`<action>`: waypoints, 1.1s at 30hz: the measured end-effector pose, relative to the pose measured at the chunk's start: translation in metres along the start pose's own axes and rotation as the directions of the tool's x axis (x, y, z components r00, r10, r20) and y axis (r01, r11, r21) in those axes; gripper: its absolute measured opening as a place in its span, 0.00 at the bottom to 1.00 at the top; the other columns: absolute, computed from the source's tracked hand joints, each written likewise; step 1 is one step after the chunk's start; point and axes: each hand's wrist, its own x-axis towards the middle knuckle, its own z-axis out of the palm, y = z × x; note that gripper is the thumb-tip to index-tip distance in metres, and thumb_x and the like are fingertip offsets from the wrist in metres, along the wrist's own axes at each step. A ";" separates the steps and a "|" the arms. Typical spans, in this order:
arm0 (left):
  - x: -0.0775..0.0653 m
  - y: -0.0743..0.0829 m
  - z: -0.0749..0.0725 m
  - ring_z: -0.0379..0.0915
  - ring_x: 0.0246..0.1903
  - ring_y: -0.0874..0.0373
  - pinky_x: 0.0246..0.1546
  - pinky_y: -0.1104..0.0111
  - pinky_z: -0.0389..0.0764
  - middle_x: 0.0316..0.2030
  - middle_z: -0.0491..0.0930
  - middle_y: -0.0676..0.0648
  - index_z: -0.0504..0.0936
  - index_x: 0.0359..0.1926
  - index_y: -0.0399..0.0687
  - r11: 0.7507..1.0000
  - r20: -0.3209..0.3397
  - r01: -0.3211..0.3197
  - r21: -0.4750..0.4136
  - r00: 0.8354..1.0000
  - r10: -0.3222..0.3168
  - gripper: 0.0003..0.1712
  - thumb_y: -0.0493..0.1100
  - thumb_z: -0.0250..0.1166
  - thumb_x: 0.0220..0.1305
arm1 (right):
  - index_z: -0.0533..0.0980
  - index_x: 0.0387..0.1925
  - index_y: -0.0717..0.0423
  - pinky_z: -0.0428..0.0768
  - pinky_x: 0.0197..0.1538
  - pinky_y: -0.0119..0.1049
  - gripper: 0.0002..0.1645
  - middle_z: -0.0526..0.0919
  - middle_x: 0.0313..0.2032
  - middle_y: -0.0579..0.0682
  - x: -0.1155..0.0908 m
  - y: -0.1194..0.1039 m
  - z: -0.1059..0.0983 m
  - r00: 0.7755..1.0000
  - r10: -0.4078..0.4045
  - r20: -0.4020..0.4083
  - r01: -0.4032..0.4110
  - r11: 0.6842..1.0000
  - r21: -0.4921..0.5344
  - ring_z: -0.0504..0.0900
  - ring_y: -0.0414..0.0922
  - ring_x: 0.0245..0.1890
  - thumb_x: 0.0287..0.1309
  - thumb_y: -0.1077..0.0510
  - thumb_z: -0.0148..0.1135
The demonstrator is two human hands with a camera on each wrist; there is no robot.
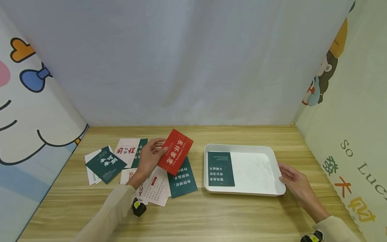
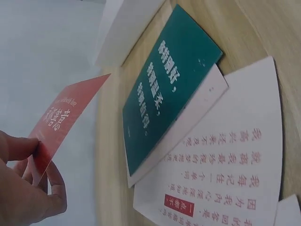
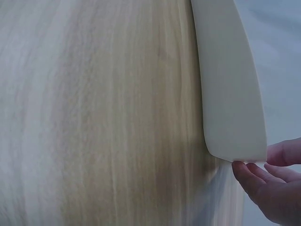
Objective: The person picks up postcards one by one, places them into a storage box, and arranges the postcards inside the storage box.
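Presently pinching a red card (image 1: 175,152) in the left hand (image 1: 150,158), raised off the counter (image 1: 187,218) near other cards (image 1: 183,183), and gripping the tray (image 1: 251,169) by its right end with the right hand (image 1: 297,185), with a green card (image 1: 221,169) flat inside.

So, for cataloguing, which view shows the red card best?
The head view: the red card shows almost whole, lettering included. The left wrist view has it slanted, pinched by the left hand; the right wrist view lacks it.
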 end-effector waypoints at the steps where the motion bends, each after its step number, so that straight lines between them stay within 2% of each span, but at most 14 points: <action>1: -0.001 0.003 0.001 0.82 0.53 0.39 0.49 0.61 0.87 0.59 0.81 0.32 0.75 0.68 0.37 1.000 -0.001 0.004 -0.011 1.000 -0.004 0.24 0.36 0.65 0.75 | 0.58 0.76 0.74 0.75 0.49 0.14 0.34 0.64 0.72 0.76 0.000 0.000 0.000 1.000 0.003 0.000 -0.003 1.000 -0.002 0.68 0.12 0.46 0.76 0.68 0.55; 3: -0.001 0.009 0.004 0.83 0.52 0.39 0.49 0.60 0.87 0.58 0.81 0.32 0.75 0.68 0.37 1.000 0.002 0.011 -0.027 1.000 -0.011 0.24 0.36 0.65 0.75 | 0.58 0.76 0.74 0.75 0.49 0.14 0.33 0.64 0.73 0.75 0.000 0.000 0.000 1.000 0.006 0.002 -0.006 1.000 -0.004 0.68 0.12 0.47 0.76 0.67 0.54; 8: -0.001 0.020 0.011 0.84 0.51 0.41 0.46 0.65 0.87 0.57 0.82 0.32 0.76 0.68 0.37 0.997 0.011 0.019 -0.070 1.000 -0.018 0.25 0.35 0.66 0.73 | 0.58 0.76 0.73 0.74 0.49 0.13 0.33 0.64 0.73 0.74 0.000 0.000 0.000 1.000 0.016 0.001 -0.016 1.000 -0.024 0.67 0.12 0.47 0.76 0.66 0.54; 14: 0.000 0.025 0.019 0.83 0.51 0.44 0.41 0.72 0.85 0.58 0.82 0.33 0.75 0.68 0.37 0.992 0.035 0.026 -0.125 0.999 -0.022 0.25 0.35 0.66 0.73 | 0.59 0.76 0.73 0.73 0.49 0.13 0.33 0.64 0.73 0.73 0.000 0.000 0.000 1.000 0.022 -0.006 -0.022 0.999 -0.037 0.67 0.13 0.48 0.76 0.67 0.54; 20: 0.000 0.030 0.026 0.83 0.47 0.50 0.38 0.75 0.83 0.58 0.81 0.31 0.75 0.68 0.35 0.980 0.056 0.028 -0.197 0.998 -0.017 0.25 0.33 0.66 0.73 | 0.59 0.76 0.73 0.72 0.49 0.12 0.33 0.64 0.73 0.73 0.001 0.000 0.001 0.999 0.034 -0.012 -0.034 0.998 -0.055 0.71 0.20 0.53 0.76 0.67 0.54; 23: 0.000 0.033 0.031 0.84 0.46 0.52 0.37 0.75 0.83 0.58 0.80 0.31 0.75 0.68 0.35 0.975 0.063 0.036 -0.218 0.998 -0.023 0.25 0.34 0.66 0.73 | 0.59 0.76 0.73 0.73 0.49 0.13 0.33 0.64 0.73 0.73 0.001 0.000 0.001 0.999 0.036 -0.012 -0.036 0.998 -0.059 0.73 0.26 0.57 0.76 0.67 0.54; 29: 0.000 0.038 0.043 0.84 0.46 0.51 0.38 0.73 0.84 0.57 0.81 0.32 0.76 0.67 0.35 0.972 0.074 0.028 -0.233 0.997 -0.011 0.25 0.35 0.66 0.73 | 0.60 0.76 0.73 0.73 0.49 0.13 0.32 0.66 0.73 0.72 0.001 0.000 0.001 0.999 0.033 -0.012 -0.034 0.996 -0.080 0.74 0.49 0.68 0.76 0.66 0.53; 30: -0.001 0.039 0.045 0.84 0.46 0.52 0.38 0.72 0.85 0.56 0.82 0.32 0.76 0.67 0.35 0.972 0.075 0.026 -0.235 0.997 -0.009 0.24 0.35 0.67 0.72 | 0.60 0.76 0.73 0.73 0.49 0.13 0.32 0.66 0.73 0.73 0.001 -0.001 0.001 0.999 0.032 -0.012 -0.033 0.997 -0.075 0.74 0.48 0.68 0.76 0.67 0.53; 33: -0.001 0.042 0.053 0.84 0.44 0.52 0.37 0.70 0.85 0.55 0.83 0.32 0.77 0.66 0.36 0.970 0.072 0.028 -0.243 0.997 -0.011 0.23 0.34 0.67 0.72 | 0.60 0.76 0.73 0.74 0.49 0.13 0.32 0.66 0.73 0.73 0.001 -0.001 0.001 0.999 0.035 -0.014 -0.035 0.998 -0.059 0.77 0.35 0.61 0.76 0.67 0.54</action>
